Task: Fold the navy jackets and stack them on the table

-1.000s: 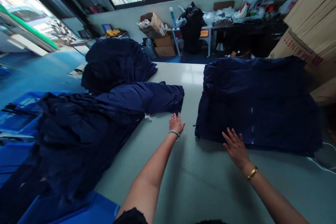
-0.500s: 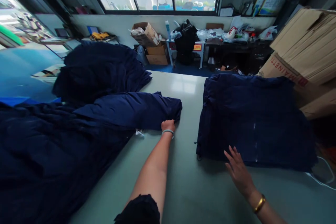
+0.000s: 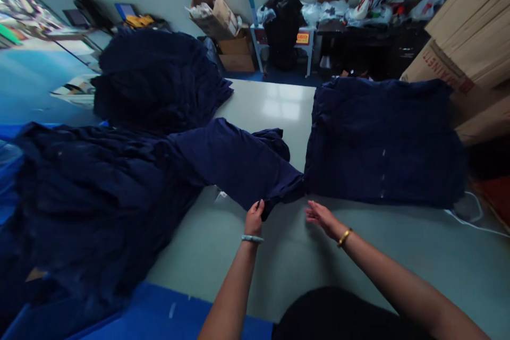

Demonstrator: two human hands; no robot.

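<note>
My left hand grips the near edge of a navy garment, whose kind I cannot make out. The cloth stretches from the big navy heap on the left across the table. A small white tag peeks out beneath it. My right hand hovers over the table just right of the garment's corner, fingers extended and holding nothing. Beyond that hand, a flat stack of navy garments lies on the right side of the table.
Another navy pile stands at the back left. Cardboard boxes lean at the right, near a white cord. Along the back wall are an open carton and a cluttered bench with plastic bags.
My left hand has drawn the garment's end toward me, and the cloth has spread to the right. My right hand has moved left, away from the stack. The view has tilted down.
</note>
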